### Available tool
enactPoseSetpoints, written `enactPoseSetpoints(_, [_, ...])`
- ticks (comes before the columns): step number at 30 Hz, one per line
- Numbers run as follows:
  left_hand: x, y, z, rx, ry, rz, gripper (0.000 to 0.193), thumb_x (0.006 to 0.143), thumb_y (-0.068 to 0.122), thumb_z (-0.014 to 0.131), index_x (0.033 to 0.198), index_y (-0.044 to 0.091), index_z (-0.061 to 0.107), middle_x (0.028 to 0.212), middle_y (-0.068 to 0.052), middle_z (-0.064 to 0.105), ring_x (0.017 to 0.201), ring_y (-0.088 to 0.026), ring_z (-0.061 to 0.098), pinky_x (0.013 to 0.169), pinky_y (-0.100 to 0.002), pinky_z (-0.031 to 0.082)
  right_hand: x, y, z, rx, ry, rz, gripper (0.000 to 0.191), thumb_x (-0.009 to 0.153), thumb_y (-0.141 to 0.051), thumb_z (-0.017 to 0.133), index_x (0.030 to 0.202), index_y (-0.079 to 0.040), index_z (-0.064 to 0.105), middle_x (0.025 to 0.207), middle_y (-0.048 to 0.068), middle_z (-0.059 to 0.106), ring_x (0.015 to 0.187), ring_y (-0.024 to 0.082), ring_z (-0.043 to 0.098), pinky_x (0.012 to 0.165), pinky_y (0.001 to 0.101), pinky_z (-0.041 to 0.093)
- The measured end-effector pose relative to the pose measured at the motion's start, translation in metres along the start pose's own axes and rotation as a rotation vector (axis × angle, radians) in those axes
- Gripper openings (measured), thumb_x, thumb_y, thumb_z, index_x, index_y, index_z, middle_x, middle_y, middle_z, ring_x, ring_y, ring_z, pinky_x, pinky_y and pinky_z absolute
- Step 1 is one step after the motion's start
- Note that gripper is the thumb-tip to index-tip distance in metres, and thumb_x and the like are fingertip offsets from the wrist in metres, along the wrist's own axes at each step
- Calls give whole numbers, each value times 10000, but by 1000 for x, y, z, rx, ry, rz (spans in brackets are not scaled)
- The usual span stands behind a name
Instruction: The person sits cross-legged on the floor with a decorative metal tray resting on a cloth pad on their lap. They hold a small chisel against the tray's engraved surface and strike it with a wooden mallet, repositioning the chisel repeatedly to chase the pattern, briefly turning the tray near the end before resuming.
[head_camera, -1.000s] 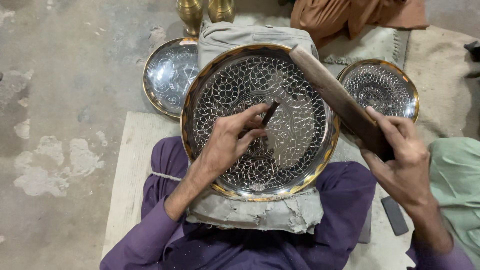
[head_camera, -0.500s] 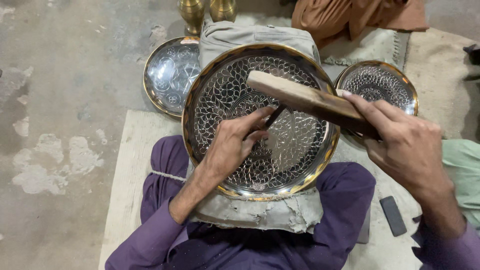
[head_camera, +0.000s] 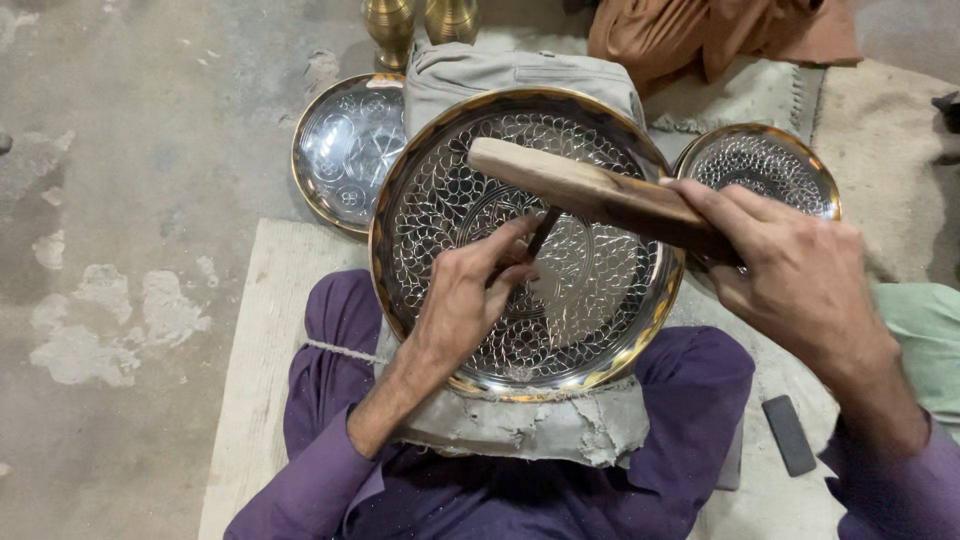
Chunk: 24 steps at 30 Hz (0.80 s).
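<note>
A large round metal tray (head_camera: 610, 330) with a gold rim and a scale-like engraved pattern rests on a grey padded block (head_camera: 520, 430) across my lap. My left hand (head_camera: 465, 295) lies on the tray and pinches a thin dark chisel (head_camera: 542, 236), its tip on the tray's centre. My right hand (head_camera: 790, 270) grips a flat wooden mallet (head_camera: 590, 192), whose far end is directly over the top of the chisel.
A smaller engraved tray (head_camera: 345, 150) lies on the concrete floor at the left. Another patterned tray (head_camera: 765, 160) sits at the right. Two brass vases (head_camera: 420, 20) stand beyond. A dark flat stone (head_camera: 790, 435) lies on the mat by my right knee.
The mallet has swung from a raised, tilted position at the right down and leftwards over the chisel. My left hand has stayed on the tray with the chisel.
</note>
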<state>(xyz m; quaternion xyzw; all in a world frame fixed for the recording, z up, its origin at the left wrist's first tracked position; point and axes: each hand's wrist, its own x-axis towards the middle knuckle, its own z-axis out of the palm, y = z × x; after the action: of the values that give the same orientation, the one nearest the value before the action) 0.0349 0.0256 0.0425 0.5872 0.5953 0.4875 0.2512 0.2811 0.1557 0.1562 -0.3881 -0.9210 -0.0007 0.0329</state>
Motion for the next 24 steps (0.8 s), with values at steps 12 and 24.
enactPoseSetpoints(12, [-12,1,6,-53,99,-23,508,950,33,702,1425,99,533,1048,-150,781,930,-244,796,761,-355,689,20,-3,-6,268,73,-86,691,877,-151,657,1548,-209,503,1054,19,705,791,166,703,673,351,585])
enactPoseSetpoints(24, [-21,-9,20,-20,200,-56,456,973,70,652,1407,115,521,982,-129,767,879,-247,800,702,-355,718,34,-21,-34,-193,52,-215,574,883,-147,677,1438,-249,574,1071,50,765,829,225,740,694,385,589])
